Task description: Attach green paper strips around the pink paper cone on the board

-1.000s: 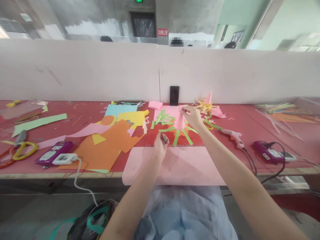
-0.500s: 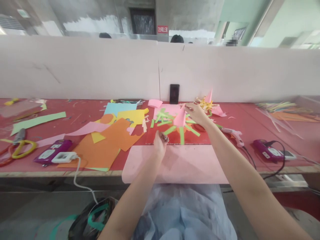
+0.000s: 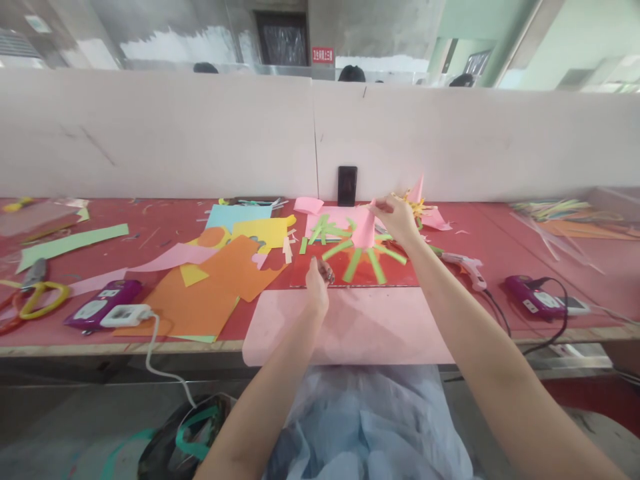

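Observation:
A pink paper cone (image 3: pixel 364 233) with several green paper strips (image 3: pixel 376 267) fanning out from its base stands over a red board (image 3: pixel 330 260). My right hand (image 3: pixel 397 217) pinches the cone's tip from the right. Just left of the strips, my left hand (image 3: pixel 317 283) is held low with its fingers loosely curled. A gap shows between its thumb and fingers, and I see nothing in it. Behind the cone, another cluster of green strips (image 3: pixel 324 229) lies on pink paper (image 3: pixel 314 222).
Orange paper (image 3: pixel 200 300) and yellow paper (image 3: pixel 265 233) lie to the left, with scissors (image 3: pixel 43 293) and a purple power strip (image 3: pixel 105 303) beyond. A glue gun (image 3: pixel 465 267) and another purple power strip (image 3: pixel 533 298) are at right. A phone (image 3: pixel 347 187) leans on the white partition (image 3: pixel 200 133).
The pink cone has turned in my right hand, so its green strips point in different directions. It also sits slightly further right. My left hand's fingers have loosened a little.

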`<state>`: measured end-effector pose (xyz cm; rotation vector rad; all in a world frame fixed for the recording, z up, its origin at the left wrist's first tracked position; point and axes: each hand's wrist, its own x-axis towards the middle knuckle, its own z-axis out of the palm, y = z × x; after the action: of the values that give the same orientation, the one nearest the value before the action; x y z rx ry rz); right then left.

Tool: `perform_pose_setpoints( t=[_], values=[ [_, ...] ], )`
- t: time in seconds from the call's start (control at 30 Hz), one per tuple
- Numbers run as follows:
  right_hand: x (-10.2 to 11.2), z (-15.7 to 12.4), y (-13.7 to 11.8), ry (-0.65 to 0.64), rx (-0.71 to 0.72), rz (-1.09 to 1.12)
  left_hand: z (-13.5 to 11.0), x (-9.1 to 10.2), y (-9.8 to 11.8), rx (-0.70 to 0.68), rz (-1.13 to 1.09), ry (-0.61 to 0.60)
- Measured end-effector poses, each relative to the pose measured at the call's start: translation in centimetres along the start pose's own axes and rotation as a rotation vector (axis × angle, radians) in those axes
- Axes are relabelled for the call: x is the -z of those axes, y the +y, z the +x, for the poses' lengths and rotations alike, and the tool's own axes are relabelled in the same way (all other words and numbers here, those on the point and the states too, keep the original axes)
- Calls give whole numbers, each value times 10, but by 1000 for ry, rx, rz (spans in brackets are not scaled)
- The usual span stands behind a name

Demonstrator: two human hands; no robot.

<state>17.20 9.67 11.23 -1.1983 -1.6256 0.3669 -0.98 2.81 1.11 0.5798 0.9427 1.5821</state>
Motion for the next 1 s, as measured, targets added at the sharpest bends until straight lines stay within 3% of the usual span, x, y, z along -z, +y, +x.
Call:
perform_pose_setpoints(
  t=[0.1,0.23,0.47,0.73,0.87,1.0],
  values=[
    [1,0,-2,74,-34,-24,-1,-1,1,-13,25,6],
    [3,2,-1,30,-5,4,-2,-2,1,-33,67,21],
    [8,4,3,-75,88,83,2,3,0,-98,155,250],
    [14,4,2,-179,83,222,0,1,-1,-100,149,60],
    [16,2,2,-248,76,273,1,0,-2,-57,112,67],
    [15,-1,0,-284,69,278,2,1,-3,-161,166,70]
  ],
)
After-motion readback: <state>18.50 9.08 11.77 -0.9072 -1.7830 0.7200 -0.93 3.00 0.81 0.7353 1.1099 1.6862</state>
